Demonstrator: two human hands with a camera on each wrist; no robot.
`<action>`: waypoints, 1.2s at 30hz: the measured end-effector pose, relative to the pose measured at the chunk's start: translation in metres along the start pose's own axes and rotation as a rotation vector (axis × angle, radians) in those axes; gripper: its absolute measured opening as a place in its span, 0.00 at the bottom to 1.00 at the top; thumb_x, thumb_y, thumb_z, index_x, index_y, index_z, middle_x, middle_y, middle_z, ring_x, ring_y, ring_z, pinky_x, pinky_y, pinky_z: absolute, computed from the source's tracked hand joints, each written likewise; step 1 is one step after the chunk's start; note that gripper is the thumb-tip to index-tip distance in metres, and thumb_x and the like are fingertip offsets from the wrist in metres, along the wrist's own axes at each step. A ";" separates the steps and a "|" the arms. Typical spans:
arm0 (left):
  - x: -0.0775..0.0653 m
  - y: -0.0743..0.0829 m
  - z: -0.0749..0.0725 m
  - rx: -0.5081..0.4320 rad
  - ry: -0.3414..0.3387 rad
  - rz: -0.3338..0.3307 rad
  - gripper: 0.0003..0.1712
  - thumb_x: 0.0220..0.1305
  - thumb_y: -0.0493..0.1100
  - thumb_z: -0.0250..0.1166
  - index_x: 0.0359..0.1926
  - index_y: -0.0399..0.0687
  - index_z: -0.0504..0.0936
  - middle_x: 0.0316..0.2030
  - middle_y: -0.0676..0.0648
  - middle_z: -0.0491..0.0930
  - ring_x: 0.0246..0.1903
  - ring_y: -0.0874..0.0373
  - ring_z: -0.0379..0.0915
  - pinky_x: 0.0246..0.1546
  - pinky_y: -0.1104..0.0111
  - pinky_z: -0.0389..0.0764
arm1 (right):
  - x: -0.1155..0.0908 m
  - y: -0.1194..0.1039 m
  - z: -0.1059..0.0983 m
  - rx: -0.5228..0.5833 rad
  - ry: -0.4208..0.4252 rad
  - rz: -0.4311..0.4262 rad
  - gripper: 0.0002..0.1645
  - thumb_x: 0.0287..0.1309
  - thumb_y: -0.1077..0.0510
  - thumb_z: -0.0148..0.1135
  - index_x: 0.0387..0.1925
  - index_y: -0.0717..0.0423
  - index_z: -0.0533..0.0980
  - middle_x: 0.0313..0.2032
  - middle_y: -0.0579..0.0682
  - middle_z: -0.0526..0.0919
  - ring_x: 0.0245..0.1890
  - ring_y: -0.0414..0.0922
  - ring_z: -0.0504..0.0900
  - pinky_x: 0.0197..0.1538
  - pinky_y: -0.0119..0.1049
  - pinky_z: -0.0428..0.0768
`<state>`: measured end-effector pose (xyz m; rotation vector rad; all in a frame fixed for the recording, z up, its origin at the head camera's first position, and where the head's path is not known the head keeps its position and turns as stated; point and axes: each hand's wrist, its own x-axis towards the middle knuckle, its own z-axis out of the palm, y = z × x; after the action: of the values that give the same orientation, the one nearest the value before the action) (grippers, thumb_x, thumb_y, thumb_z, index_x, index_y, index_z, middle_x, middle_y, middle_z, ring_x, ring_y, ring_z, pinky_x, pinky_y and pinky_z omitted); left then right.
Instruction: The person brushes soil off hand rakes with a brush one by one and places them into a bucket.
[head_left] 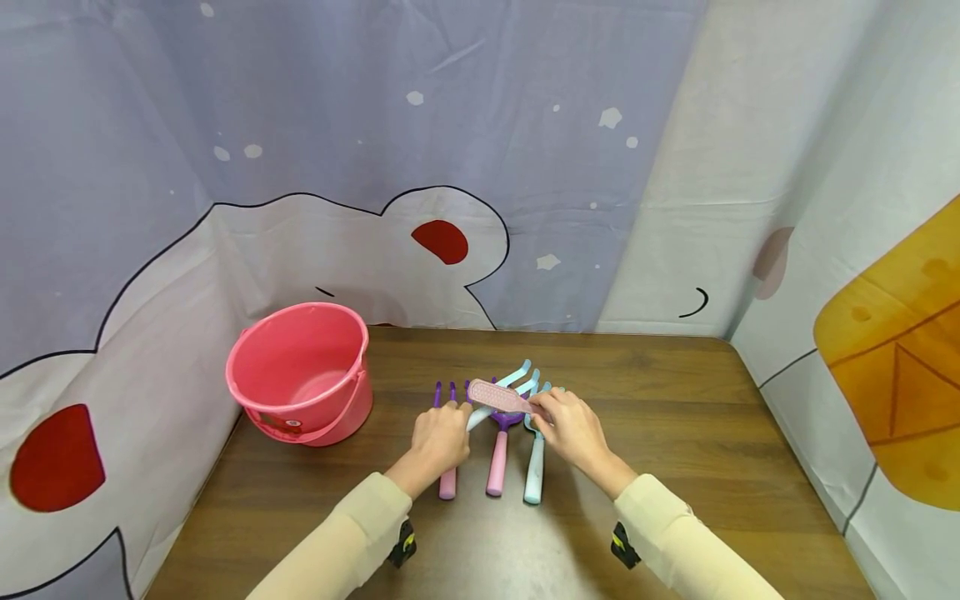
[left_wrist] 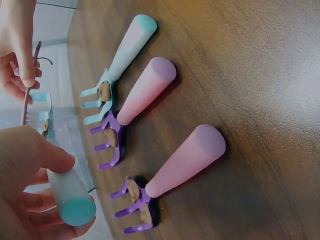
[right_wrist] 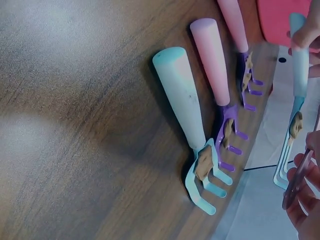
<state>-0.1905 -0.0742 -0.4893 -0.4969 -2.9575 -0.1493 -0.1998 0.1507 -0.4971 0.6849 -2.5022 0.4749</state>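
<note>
In my left hand [head_left: 441, 439] I grip the white handle of a small garden hand rake [left_wrist: 75, 192], its light-blue prongs raised and a brown, mud-like lump at their base. My right hand [head_left: 573, 429] pinches the handle of a pink brush [head_left: 495, 397], whose flat, dotted head lies across the held rake in the head view. Below the hands, three more hand rakes lie on the table. Two have pink handles and purple prongs, one in the middle [head_left: 497, 467] and one at the left [left_wrist: 185, 162]. The third rake [right_wrist: 182, 95] is pale with light-blue prongs. Brown lumps stick to all three.
A pink bucket [head_left: 300, 354] with its handle folded down stands at the left rear of the wooden table [head_left: 675, 417]. Printed cloth [head_left: 525, 125] hangs behind the table and along its sides.
</note>
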 end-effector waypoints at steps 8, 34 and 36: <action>0.001 0.000 -0.001 0.006 -0.002 -0.001 0.17 0.42 0.40 0.66 0.38 0.46 0.77 0.25 0.48 0.75 0.19 0.52 0.73 0.15 0.63 0.69 | -0.002 0.000 0.002 -0.009 -0.031 -0.001 0.14 0.41 0.59 0.71 0.35 0.50 0.80 0.29 0.44 0.79 0.27 0.45 0.75 0.29 0.39 0.74; 0.001 0.000 0.000 0.014 0.040 0.017 0.13 0.43 0.40 0.67 0.33 0.46 0.76 0.24 0.48 0.75 0.18 0.51 0.72 0.14 0.64 0.68 | -0.010 0.023 -0.004 -0.060 -0.004 0.028 0.14 0.41 0.60 0.70 0.35 0.50 0.81 0.27 0.46 0.78 0.25 0.47 0.75 0.27 0.38 0.72; 0.001 0.000 -0.001 0.015 0.038 0.016 0.13 0.43 0.40 0.67 0.33 0.46 0.76 0.24 0.48 0.75 0.18 0.52 0.72 0.14 0.65 0.68 | -0.010 0.024 -0.004 -0.060 -0.005 0.034 0.14 0.40 0.60 0.70 0.35 0.50 0.81 0.27 0.46 0.78 0.25 0.47 0.75 0.27 0.38 0.72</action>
<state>-0.1910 -0.0737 -0.4885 -0.5100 -2.9148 -0.1338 -0.2041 0.1760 -0.5035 0.6226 -2.5252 0.4094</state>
